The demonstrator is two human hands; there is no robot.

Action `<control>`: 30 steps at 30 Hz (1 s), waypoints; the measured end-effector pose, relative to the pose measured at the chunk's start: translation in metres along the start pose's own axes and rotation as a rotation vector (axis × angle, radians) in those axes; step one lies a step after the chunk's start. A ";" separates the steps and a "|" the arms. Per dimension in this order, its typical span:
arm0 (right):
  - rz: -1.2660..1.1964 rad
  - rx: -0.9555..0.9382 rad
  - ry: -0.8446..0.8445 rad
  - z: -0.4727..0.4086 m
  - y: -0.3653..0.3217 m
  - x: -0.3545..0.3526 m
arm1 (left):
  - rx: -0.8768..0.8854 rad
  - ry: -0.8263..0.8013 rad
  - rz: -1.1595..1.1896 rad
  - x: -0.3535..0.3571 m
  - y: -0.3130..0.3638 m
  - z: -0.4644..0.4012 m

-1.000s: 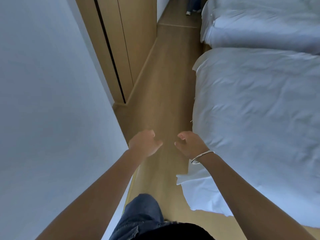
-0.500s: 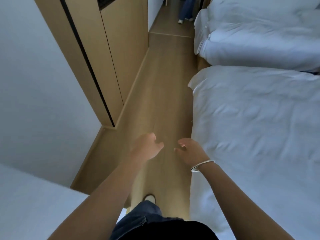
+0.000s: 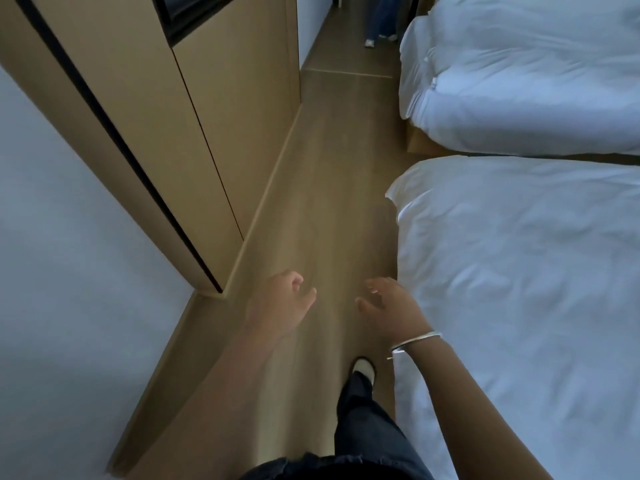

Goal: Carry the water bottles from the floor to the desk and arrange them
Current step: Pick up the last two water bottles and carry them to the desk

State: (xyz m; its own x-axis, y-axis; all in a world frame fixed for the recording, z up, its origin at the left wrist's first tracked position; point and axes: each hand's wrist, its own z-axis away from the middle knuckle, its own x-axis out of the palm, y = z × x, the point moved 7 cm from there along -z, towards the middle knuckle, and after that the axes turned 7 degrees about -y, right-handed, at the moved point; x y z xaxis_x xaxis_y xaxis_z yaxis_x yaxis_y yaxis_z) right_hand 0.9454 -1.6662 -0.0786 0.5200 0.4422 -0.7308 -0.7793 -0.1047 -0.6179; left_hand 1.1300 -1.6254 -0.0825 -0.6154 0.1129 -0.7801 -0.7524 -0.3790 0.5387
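Fingers point(image 3: 372, 284) of the right hand point(image 3: 389, 308) are being held loosely curled and empty, and those of the left hand point(image 3: 282, 301) are being kept half-curled around nothing, both hands being carried over the smooth wood-grain floor point(image 3: 332, 188) at 6 o'clock. No water bottles or desk are being shown. A thin silver bangle point(image 3: 414, 341) is being worn on the right wrist, rumpled white bedding point(image 3: 519, 278) is being passed at 3 o'clock, and flat tan cabinet panels point(image 3: 214, 116) are being passed at 10 o'clock.
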 end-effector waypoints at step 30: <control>-0.066 -0.037 -0.119 -0.437 0.007 -0.207 | -0.040 0.117 0.236 -0.120 0.135 -0.432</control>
State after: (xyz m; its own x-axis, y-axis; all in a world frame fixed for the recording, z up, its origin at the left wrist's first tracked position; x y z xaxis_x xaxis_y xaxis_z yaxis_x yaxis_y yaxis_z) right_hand 0.9847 -2.1476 -0.0581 0.5231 0.5512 -0.6501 -0.7302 -0.1034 -0.6753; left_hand 1.2036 -2.0864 -0.0533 -0.7398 -0.0887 -0.6670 -0.5799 -0.4187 0.6989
